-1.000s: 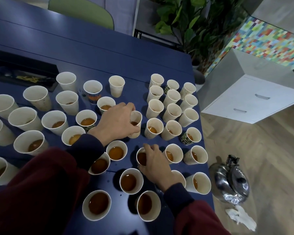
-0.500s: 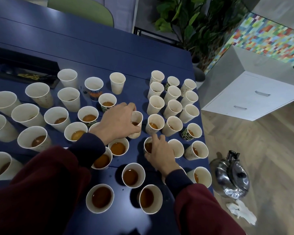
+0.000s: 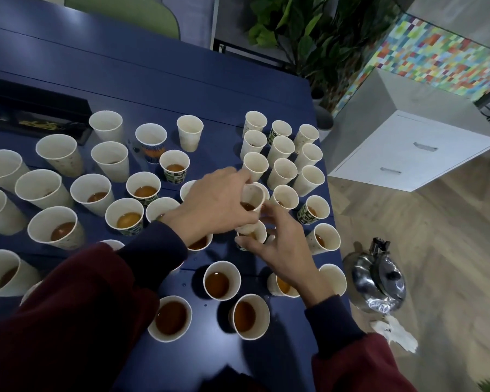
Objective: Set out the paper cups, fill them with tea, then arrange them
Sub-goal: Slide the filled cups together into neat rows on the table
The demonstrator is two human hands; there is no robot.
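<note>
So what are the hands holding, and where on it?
The left hand grips a paper cup of tea round its side, below the rim. The right hand is spread beside another cup; whether it holds that cannot be told.
</note>
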